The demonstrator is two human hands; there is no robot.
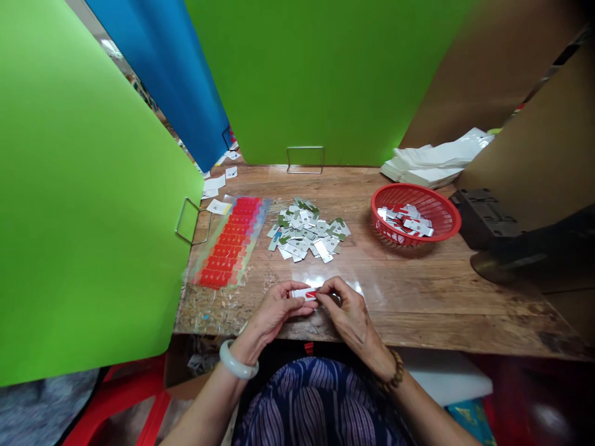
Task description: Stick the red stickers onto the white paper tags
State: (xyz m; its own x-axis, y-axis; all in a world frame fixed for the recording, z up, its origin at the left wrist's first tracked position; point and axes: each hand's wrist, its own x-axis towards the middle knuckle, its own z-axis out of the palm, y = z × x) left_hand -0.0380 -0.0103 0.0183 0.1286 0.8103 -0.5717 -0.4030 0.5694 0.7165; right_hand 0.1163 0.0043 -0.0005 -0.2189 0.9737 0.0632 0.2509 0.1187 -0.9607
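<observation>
The left grip (pixel 273 308) covers one end of the pale plate (pixel 300 293) and the right grip (pixel 349 311) covers the tip of its red sticker (pixel 310 295), whose white mark is too small to make out. Lower pieces in the heap (pixel 304 230) lie buried, and the left green panel (pixel 88 204) is cut off by the picture's edge

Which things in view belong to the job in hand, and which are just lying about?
Likely in the job:
small plate, held between left hand and right hand
plate pile
red pieces
red basket holding red-marked plates

Seemingly just lying about:
white papers
dark metal block
paper slips at left
</observation>
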